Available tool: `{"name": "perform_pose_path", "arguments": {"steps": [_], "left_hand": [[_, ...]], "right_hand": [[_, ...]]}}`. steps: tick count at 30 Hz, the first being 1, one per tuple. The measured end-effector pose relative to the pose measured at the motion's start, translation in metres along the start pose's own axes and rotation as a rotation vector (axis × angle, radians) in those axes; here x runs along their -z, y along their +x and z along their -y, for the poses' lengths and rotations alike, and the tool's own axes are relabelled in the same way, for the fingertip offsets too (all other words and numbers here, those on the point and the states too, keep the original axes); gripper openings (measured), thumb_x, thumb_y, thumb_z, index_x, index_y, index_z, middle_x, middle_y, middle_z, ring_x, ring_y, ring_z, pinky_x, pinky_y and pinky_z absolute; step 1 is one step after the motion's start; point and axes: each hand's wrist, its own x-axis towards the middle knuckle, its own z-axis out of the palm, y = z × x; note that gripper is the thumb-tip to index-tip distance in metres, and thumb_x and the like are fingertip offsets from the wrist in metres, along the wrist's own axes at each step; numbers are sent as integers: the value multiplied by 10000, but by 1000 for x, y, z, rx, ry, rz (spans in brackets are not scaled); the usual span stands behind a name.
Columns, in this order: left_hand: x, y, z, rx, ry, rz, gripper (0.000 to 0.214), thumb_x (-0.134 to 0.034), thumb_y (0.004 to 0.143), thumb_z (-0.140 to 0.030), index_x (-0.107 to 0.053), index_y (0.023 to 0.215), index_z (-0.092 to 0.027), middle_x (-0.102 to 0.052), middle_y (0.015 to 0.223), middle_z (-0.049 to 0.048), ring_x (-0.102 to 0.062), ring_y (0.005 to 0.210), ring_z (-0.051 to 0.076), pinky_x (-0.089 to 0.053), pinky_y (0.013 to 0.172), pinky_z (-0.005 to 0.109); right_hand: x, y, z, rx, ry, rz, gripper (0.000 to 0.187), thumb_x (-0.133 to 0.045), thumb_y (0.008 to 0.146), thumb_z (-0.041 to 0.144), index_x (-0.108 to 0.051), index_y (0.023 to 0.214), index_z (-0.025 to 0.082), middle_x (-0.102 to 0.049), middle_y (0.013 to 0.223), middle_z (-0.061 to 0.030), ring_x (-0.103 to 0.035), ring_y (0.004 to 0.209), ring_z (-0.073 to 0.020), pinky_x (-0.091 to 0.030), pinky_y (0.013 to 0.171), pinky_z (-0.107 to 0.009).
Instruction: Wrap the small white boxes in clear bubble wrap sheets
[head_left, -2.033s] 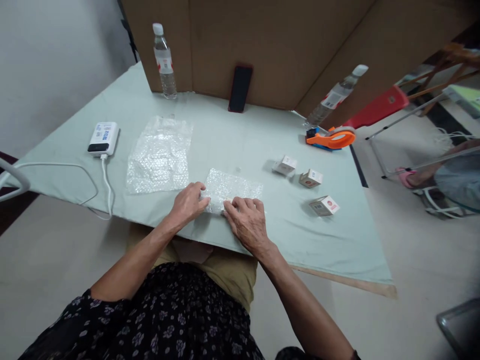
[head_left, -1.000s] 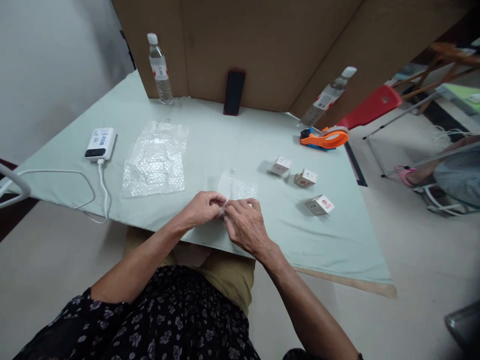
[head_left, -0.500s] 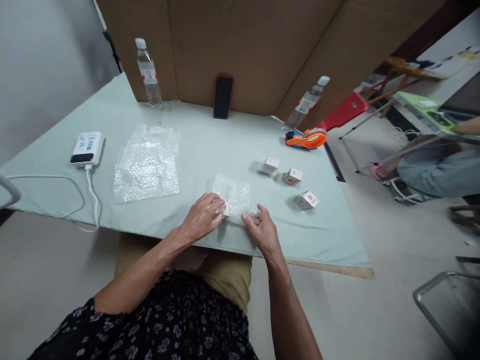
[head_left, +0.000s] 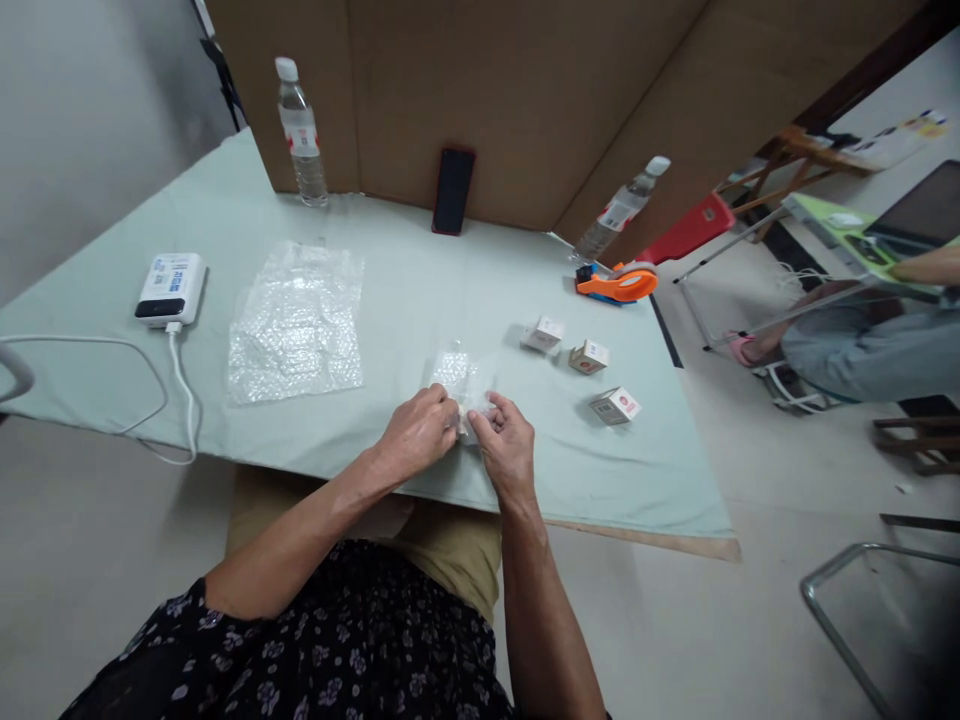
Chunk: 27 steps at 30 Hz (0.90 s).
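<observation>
A small piece of clear bubble wrap [head_left: 454, 370] lies near the table's front edge, gathered between my hands. My left hand [head_left: 421, 428] is closed on its left side, with fingertips bent down. From the right, my right hand [head_left: 507, 446] pinches the wrap between thumb and fingers. A small pale yellowish thing shows between the fingertips, mostly hidden by wrap and fingers; I cannot make out its kind. To the right stand three small boxes: a whitish box [head_left: 544, 334], a tan box [head_left: 589, 357] and a white box with a red mark [head_left: 616, 406].
A larger bubble wrap sheet [head_left: 298, 325] lies left, beside a white power bank [head_left: 172, 290] with a cable. An orange tape dispenser [head_left: 619, 284], two water bottles and a phone [head_left: 453, 190] stand near the cardboard screen [head_left: 525, 100]. Another person sits at the far right.
My right hand has moved left, closer to my left hand, and its fingers have closed on the wrap. The small wrap is now more gathered. The view has shifted slightly.
</observation>
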Motion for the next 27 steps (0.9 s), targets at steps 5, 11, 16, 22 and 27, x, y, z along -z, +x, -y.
{"name": "perform_pose_path", "arguments": {"steps": [5, 11, 16, 22, 27], "left_hand": [[-1, 4, 4, -12, -74, 20, 101, -540, 843, -121, -613, 845, -192, -603, 978, 73, -610, 914, 213, -526, 826, 327], [-13, 0, 14, -26, -247, -80, 302, -563, 816, -143, -562, 1115, -183, -607, 1124, 96, -588, 1066, 240, -505, 945, 398], [-14, -4, 16, 50, -483, -133, 572, -582, 739, -120, -476, 1297, -192, -619, 1174, 84, -613, 898, 181, -527, 863, 359], [-15, -1, 13, 214, -550, -275, 142, -628, 796, -210, -571, 922, -179, -601, 926, 23, -526, 666, 114, -490, 709, 299], [-23, 1, 16, 102, -490, -269, 138, -584, 899, -279, -555, 796, -193, -557, 846, 10, -525, 728, 135, -467, 714, 285]], "right_hand": [[-3, -5, 12, 124, -136, 86, 485, -571, 833, 377, -613, 1259, 150, -695, 817, -33, -626, 677, -166, -531, 722, -317], [23, 3, 22, 226, -189, 452, 527, -518, 884, 351, -547, 1363, 132, -710, 1019, -76, -616, 719, -153, -518, 679, -300], [24, 15, 31, 361, -495, 605, 590, -527, 876, 236, -444, 1455, 158, -705, 1078, -75, -628, 763, -158, -496, 733, -309], [7, 20, 40, 421, -905, 592, 672, -539, 850, 198, -375, 1496, 107, -669, 1233, -192, -668, 1001, -282, -494, 767, -353], [20, 27, 32, 371, -545, 691, 744, -577, 795, 218, -358, 1503, 149, -690, 1146, -125, -648, 840, -198, -505, 743, -332]]}}
